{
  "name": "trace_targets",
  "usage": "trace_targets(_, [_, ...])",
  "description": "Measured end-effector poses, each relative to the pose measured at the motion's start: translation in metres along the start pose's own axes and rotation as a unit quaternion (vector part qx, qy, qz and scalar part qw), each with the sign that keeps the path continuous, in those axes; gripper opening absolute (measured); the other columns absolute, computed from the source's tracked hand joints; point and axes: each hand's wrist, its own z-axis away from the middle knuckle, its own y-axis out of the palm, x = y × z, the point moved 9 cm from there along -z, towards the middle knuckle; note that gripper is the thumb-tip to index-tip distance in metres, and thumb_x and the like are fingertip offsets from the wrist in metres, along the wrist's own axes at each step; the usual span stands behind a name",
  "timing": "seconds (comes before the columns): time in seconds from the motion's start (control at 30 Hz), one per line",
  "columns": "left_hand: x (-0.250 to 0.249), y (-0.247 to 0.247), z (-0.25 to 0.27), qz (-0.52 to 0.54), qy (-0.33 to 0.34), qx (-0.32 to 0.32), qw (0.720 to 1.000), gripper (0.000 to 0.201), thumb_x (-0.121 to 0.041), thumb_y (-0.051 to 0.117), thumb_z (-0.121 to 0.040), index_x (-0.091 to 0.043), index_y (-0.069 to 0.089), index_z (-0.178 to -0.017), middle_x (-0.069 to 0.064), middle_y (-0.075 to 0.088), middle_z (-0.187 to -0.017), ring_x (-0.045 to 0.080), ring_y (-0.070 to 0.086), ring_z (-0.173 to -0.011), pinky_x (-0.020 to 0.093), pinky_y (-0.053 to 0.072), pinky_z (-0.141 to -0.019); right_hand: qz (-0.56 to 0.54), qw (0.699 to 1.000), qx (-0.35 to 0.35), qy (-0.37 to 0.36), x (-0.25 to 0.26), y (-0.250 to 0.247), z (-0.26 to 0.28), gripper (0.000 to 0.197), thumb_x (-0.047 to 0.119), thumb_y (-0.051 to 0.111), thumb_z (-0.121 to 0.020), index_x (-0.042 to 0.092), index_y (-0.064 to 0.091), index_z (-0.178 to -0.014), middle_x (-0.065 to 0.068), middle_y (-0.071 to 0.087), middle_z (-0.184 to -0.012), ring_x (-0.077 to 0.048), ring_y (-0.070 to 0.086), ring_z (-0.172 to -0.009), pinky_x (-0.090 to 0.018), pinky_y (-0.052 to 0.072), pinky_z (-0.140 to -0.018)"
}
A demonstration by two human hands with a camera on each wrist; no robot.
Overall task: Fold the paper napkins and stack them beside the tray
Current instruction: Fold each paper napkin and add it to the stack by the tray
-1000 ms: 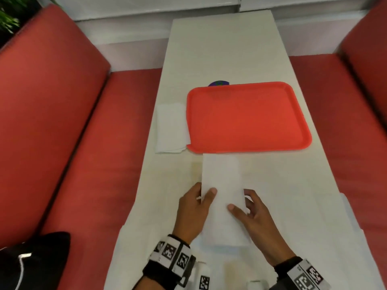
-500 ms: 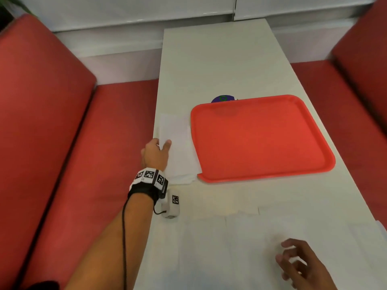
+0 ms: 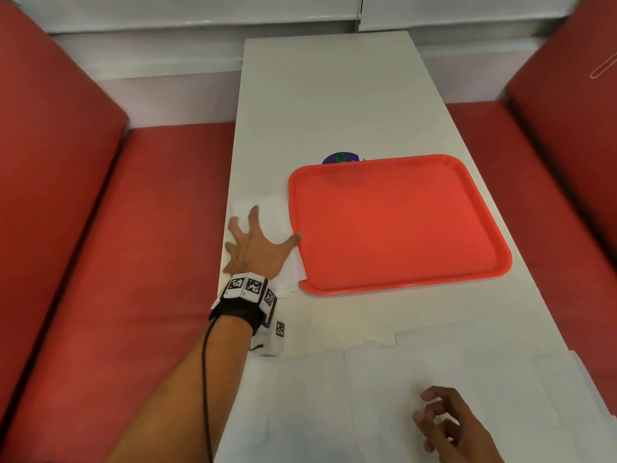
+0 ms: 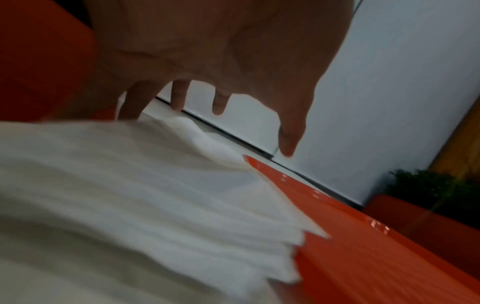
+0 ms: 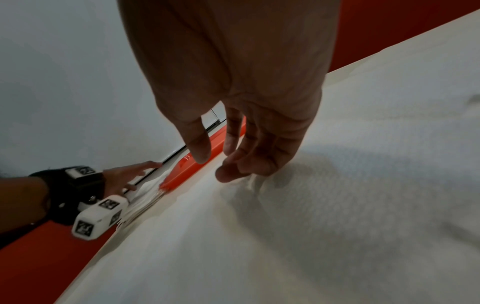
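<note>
A stack of folded white napkins (image 3: 278,208) (image 4: 155,185) lies on the table against the left rim of the orange-red tray (image 3: 400,228) (image 4: 363,236) (image 5: 182,172). My left hand (image 3: 258,240) (image 4: 259,88) (image 5: 130,172) is spread over that stack, fingers straight and splayed, thumb tip by the tray's rim. Several unfolded white napkins (image 3: 350,396) (image 5: 337,205) cover the near end of the table. My right hand (image 3: 437,416) (image 5: 231,162) hangs over them with loosely curled fingers. Its fingertips touch the top sheet beside a small crease, and it holds nothing.
A small purple round thing (image 3: 340,158) peeks out behind the tray's far rim. Red bench seats (image 3: 150,228) (image 3: 541,168) run along both long sides of the narrow white table (image 3: 334,95). A green plant (image 4: 428,189) stands off to one side.
A second ago both hands pressed a folded napkin in front of the tray. The left hand has carried it left to the stack and now spreads over it. The right hand has drawn back.
</note>
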Motion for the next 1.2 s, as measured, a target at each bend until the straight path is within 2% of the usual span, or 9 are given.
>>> trace_targets(0.13, [-0.011, 0.023, 0.002, -0.065, -0.014, 0.044, 0.997, 0.108, -0.064, 0.075, -0.067, -0.043, 0.011, -0.151, 0.001, 0.002, -0.161, 0.046, 0.019, -0.143, 0.076, 0.026, -0.102, -0.009, 1.0, 0.003, -0.007, 0.001, -0.004, 0.003, 0.045, -0.002, 0.075, -0.079, 0.039, 0.06, -0.07, -0.006, 0.061, -0.063, -0.028, 0.057, -0.042, -0.016, 0.041, -0.044])
trace_targets(0.3, [-0.001, 0.018, 0.003, -0.055, 0.005, 0.035, 0.998, 0.102, -0.063, 0.074, -0.067, -0.045, 0.016, -0.149, -0.005, 0.003, -0.16, 0.04, 0.027, -0.14, 0.071, 0.033, -0.101, 0.006, 1.0, 0.023, -0.019, 0.0, -0.015, 0.003, 0.05, -0.005, 0.071, -0.08, 0.043, 0.059, -0.074, 0.004, 0.061, -0.064, -0.019, 0.058, -0.046, -0.016, 0.04, -0.047])
trace_targets(0.47, [-0.001, 0.006, 0.015, -0.031, 0.033, 0.05, 0.998, 0.111, -0.066, 0.077, -0.062, -0.048, 0.012, -0.15, -0.009, -0.002, -0.16, 0.039, 0.02, -0.145, 0.07, 0.031, -0.105, 0.134, 0.988, 0.018, -0.081, -0.007, -0.027, 0.004, 0.051, 0.009, 0.081, -0.075, 0.051, 0.056, -0.092, 0.01, 0.058, -0.088, -0.008, 0.061, -0.072, -0.01, 0.044, -0.063])
trace_targets(0.53, [-0.007, -0.004, 0.03, 0.013, 0.039, 0.033, 0.999, 0.122, -0.083, 0.072, -0.05, -0.05, 0.009, -0.149, -0.01, 0.0, -0.16, 0.038, 0.024, -0.145, 0.07, 0.031, -0.106, 0.234, 0.965, 0.019, -0.116, -0.012, -0.026, 0.007, 0.04, 0.032, 0.082, -0.074, 0.048, 0.054, -0.097, 0.015, 0.05, -0.103, -0.006, 0.056, -0.086, -0.022, 0.048, -0.076])
trace_targets(0.6, [-0.02, -0.021, 0.058, 0.087, 0.061, -0.012, 0.994, 0.12, -0.092, 0.064, -0.048, -0.05, 0.012, -0.148, -0.013, 0.007, -0.159, 0.032, 0.032, -0.143, 0.066, 0.033, -0.107, 0.31, 0.941, 0.014, -0.132, -0.017, -0.023, 0.009, 0.042, 0.049, 0.078, -0.072, 0.042, 0.055, -0.105, 0.013, 0.049, -0.105, -0.011, 0.053, -0.088, -0.03, 0.05, -0.073])
trace_targets(0.7, [-0.043, -0.036, 0.12, 0.145, 0.129, -0.058, 0.979, 0.088, -0.082, 0.055, -0.073, -0.04, 0.031, -0.146, -0.01, 0.021, -0.152, 0.022, 0.038, -0.138, 0.057, 0.035, -0.11, 0.367, 0.913, -0.001, -0.18, -0.016, -0.015, 0.013, 0.045, 0.042, 0.082, -0.068, 0.029, 0.061, -0.105, 0.006, 0.055, -0.101, -0.017, 0.057, -0.081, -0.029, 0.049, -0.062])
trace_targets(0.97, [-0.029, 0.033, 0.276, 0.029, 0.238, 0.037, 0.97, 0.039, -0.058, 0.046, -0.088, -0.034, 0.053, -0.118, -0.013, 0.047, -0.122, 0.013, 0.049, -0.115, 0.045, 0.045, -0.099, 0.283, 0.927, -0.016, -0.245, -0.012, -0.026, 0.018, 0.014, 0.016, 0.07, -0.086, 0.022, 0.068, -0.098, 0.007, 0.062, -0.093, -0.017, 0.061, -0.081, -0.035, 0.054, -0.07])
trace_targets(1.07, [-0.014, 0.055, 0.302, 0.016, 0.2, 0.059, 0.978, 0.029, -0.051, 0.052, -0.093, -0.035, 0.054, -0.117, -0.017, 0.047, -0.121, 0.009, 0.049, -0.113, 0.04, 0.047, -0.095, 0.245, 0.932, -0.041, -0.264, 0.001, -0.041, 0.029, 0.009, 0.021, 0.067, -0.091, 0.024, 0.069, -0.099, 0.009, 0.062, -0.094, -0.013, 0.059, -0.084, -0.035, 0.052, -0.073])
trace_targets(1.2, [-0.007, 0.076, 0.317, 0.091, 0.073, 0.12, 0.986, 0.045, -0.062, 0.052, -0.088, -0.027, 0.057, -0.115, -0.011, 0.057, -0.113, 0.011, 0.055, -0.11, 0.031, 0.045, -0.091, 0.03, 0.973, -0.048, -0.223, 0.022, -0.073, 0.048, 0.004, 0.026, 0.065, -0.093, 0.027, 0.067, -0.096, 0.013, 0.06, -0.102, -0.005, 0.061, -0.098, -0.017, 0.047, -0.084])
